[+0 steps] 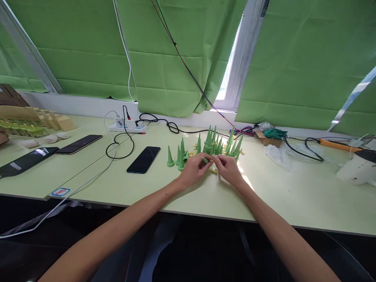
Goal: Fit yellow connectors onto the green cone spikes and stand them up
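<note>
The left hand [192, 170] pinches a green cone [205, 160] at its two o'clock; the right hand [229, 168] has its fingers narrow beside it, their hold unclear. Best steady the cone, clear of the standing cones [208, 143] at twelve o'clock on the worktop [205, 199].

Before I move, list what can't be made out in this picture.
Head view: most of the green piece in the left hand, covered by that hand's fingers.
Head view: what the right hand pinches, if anything; too small and hidden by its fingers.
Head view: the bases of some green cones, behind the hands and other cones.
Head view: part of the white appliance, cut off by the right edge.
</note>
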`<state>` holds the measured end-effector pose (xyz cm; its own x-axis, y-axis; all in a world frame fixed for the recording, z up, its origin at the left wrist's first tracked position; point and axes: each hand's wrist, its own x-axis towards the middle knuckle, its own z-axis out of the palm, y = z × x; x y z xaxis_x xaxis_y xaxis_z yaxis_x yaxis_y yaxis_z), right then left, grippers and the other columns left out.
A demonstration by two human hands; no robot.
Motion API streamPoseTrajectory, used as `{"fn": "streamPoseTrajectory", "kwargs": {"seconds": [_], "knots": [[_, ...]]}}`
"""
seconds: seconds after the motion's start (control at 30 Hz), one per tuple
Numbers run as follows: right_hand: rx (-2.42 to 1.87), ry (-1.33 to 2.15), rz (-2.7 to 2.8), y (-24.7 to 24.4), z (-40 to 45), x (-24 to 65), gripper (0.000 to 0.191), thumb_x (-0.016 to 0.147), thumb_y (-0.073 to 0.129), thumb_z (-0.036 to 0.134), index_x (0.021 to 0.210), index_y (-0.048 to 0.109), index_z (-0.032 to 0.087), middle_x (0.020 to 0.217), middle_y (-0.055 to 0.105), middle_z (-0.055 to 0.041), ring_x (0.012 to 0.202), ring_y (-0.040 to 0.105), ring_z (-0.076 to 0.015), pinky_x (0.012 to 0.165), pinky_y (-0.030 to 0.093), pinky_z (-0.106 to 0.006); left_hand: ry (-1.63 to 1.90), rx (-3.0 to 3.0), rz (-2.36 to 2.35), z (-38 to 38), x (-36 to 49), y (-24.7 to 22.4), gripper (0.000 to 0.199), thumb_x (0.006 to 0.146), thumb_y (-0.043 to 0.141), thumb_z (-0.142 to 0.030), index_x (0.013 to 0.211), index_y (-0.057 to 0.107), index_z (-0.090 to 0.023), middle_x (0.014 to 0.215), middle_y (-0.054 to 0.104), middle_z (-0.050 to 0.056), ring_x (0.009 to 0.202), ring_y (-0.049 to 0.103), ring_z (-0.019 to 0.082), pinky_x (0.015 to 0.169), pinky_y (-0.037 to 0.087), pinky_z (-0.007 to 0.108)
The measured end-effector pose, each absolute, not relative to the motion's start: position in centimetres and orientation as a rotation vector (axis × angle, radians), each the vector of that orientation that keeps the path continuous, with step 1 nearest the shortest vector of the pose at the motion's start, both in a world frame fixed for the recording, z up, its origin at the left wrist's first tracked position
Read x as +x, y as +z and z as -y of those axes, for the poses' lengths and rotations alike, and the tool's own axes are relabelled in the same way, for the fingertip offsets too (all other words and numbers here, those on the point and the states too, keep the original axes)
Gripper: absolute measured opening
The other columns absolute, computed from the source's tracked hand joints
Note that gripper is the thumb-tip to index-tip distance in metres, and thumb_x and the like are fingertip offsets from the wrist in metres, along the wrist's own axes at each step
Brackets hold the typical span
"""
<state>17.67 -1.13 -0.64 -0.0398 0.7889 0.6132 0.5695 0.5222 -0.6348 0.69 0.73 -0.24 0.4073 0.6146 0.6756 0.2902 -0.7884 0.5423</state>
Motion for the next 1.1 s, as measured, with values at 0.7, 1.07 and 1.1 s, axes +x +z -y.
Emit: {"fn": "streamPoseTrajectory", "kwargs": {"seconds": [0.7, 1.07, 1.1], "knots": [[-1.125, 0.221, 1.718, -0.7, 1.2, 17.7, 0.046, 0.095, 0.047, 0.045, 0.058, 0.032, 0.021, 0.052, 0.03, 0.0048, 0.051, 0.028, -0.0104, 0.05, 0.024, -0.027, 1.454, 2.515, -0.65, -0.9, 0.5, -0.4, 0.014, 0.097, 0.052, -0.025, 0.098, 0.065, -0.019, 0.098, 0.069, 0.007, 0.084, 0.065, 0.014, 0.059, 0.052, 0.023], [-1.117, 0.248, 1.743, -0.6, 1.3, 17.6, 0.048, 0.095, 0.045, 0.048, 0.058, 0.031, 0.021, 0.053, 0.028, 0.0045, 0.051, 0.026, -0.0103, 0.05, 0.023, -0.028, 1.506, 2.632, -0.559, -1.2, 0.2, -1.2, 0.014, 0.097, 0.05, -0.02, 0.099, 0.063, -0.018, 0.093, 0.069, 0.007, 0.081, 0.066, 0.015, 0.071, 0.054, 0.028], [-1.119, 0.249, 1.746, -0.6, 1.3, 17.7, 0.048, 0.095, 0.045, 0.048, 0.058, 0.032, 0.021, 0.053, 0.028, 0.0045, 0.051, 0.027, -0.0103, 0.05, 0.023, -0.028, 1.501, 2.629, -0.563, -1.2, 0.2, -1.2, 0.014, 0.097, 0.05, -0.02, 0.099, 0.064, -0.019, 0.094, 0.069, 0.007, 0.081, 0.066, 0.015, 0.071, 0.054, 0.028]]}}
